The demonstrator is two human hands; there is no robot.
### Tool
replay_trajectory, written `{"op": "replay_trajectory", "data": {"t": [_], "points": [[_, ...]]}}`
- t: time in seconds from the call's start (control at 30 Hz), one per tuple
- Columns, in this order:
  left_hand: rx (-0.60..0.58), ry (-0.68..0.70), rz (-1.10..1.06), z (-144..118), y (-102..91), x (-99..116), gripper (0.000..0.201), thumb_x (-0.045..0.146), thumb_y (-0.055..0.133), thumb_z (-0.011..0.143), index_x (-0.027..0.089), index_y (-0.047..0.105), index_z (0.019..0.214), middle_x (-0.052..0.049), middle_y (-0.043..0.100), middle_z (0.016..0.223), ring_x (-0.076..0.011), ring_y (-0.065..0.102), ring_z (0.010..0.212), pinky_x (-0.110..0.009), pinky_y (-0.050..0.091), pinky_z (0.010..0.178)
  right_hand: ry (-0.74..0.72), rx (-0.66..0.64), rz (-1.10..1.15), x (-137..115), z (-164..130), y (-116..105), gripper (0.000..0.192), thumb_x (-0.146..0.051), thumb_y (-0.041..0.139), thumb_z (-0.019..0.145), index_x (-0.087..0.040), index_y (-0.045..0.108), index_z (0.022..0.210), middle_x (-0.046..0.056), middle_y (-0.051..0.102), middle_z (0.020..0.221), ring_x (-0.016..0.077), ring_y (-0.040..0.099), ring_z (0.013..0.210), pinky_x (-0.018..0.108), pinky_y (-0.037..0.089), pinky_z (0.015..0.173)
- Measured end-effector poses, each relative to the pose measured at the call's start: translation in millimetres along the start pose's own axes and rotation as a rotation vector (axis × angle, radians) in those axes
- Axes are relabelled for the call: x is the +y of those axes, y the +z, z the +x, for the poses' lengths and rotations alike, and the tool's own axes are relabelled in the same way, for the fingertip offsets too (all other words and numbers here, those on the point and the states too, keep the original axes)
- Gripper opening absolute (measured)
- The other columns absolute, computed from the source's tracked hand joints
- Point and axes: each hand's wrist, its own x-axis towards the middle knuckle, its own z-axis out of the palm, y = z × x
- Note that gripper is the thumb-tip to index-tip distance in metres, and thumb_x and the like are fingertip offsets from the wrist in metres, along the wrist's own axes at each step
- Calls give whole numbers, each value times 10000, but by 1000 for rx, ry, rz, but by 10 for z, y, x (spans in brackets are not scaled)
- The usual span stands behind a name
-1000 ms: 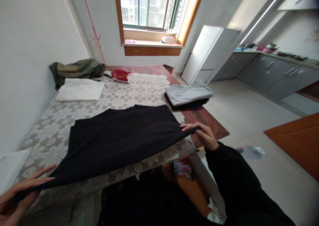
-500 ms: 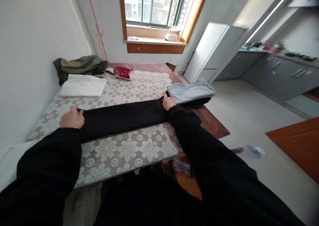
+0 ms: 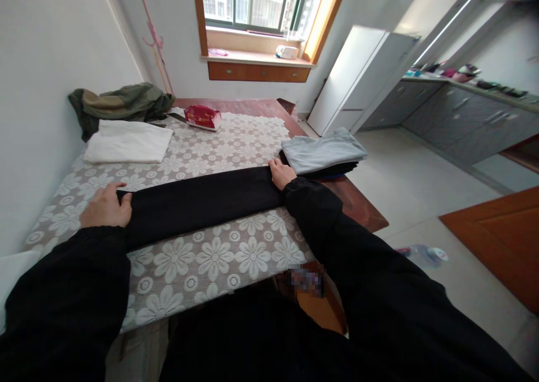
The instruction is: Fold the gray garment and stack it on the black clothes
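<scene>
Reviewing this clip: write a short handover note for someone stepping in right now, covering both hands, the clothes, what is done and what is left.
Left hand: flat on the left end of the black garment.
Right hand: pressing its right end.
The garment lies as a long folded strip across the floral tablecloth.
Nearby: a grey and dark folded stack at the right edge, a folded white cloth and an unfolded green garment at the far left.
Done: lengthwise fold.
Left, probably: fold the strip shorter and add it to the stack.

Home interior: a lace-covered table stood by a window, with kitchen cabinets and folded clothes.
</scene>
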Motion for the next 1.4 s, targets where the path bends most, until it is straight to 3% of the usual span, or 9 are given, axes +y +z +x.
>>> {"op": "replay_trajectory", "data": {"t": [0.1, 0.17, 0.27, 0.37, 0.5, 0.67, 1.4], "points": [[39, 251, 48, -19, -40, 24, 626, 479, 221, 993, 167, 488, 1466, -196, 465, 1542, -407, 444, 1395, -578, 431, 1066, -178, 89, -28, -23, -29, -134, 464, -102, 491, 917, -164, 544, 1374, 184, 473, 1499, 369, 480, 1334, 509, 426, 1057], [-55, 439, 103, -53, -86, 145, 636, 505, 231, 995, 167, 493, 1467, -173, 424, 1591, -388, 351, 1473, -602, 345, 1142, -388, 136, 8, -111, -54, -204, 448, -188, 490, 966, -171, 538, 1411, 157, 432, 1561, 351, 392, 1416, 521, 353, 1137], [-290, 605, 148, -128, -131, 501, 750, 654, 310, 948, 194, 420, 1531, -150, 339, 1654, -392, 244, 1533, -669, 259, 1171, -674, 64, 120, -367, -73, -214, 576, -456, 522, 997, -204, 454, 1511, 125, 408, 1600, 325, 338, 1469, 523, 295, 1190], [-307, 740, 116, -185, -51, 907, 936, 783, 385, 866, 208, 299, 1599, -122, 265, 1690, -375, 167, 1563, -653, 149, 1221, -806, -11, 171, -656, -55, -112, 867, -668, 602, 896, -232, 326, 1592, 120, 277, 1673, 378, 211, 1530, 613, 184, 1217], [-221, 846, 94, -188, 255, 1171, 1073, 840, 429, 810, 177, 213, 1626, -129, 229, 1698, -368, 104, 1577, -630, 48, 1240, -842, -34, 203, -858, 6, 87, 1034, -736, 627, 833, -213, 226, 1629, 143, 183, 1698, 405, 104, 1558, 646, 63, 1227], [-179, 866, 55, -161, 531, 1118, 1082, 860, 422, 807, 189, 205, 1628, -124, 249, 1691, -337, 182, 1565, -599, 30, 1249, -865, -30, 241, -841, 50, 223, 992, -717, 597, 865, -209, 224, 1631, 130, 228, 1687, 382, 149, 1555, 615, 42, 1243], [-210, 880, 68, -164, 493, 1109, 1156, 887, 421, 783, 171, 119, 1639, -110, 205, 1702, -363, 131, 1573, -606, 1, 1246, -866, -31, 281, -828, 51, 215, 1040, -774, 633, 803, -237, 275, 1619, 120, 267, 1677, 378, 185, 1547, 588, 91, 1248]]}}
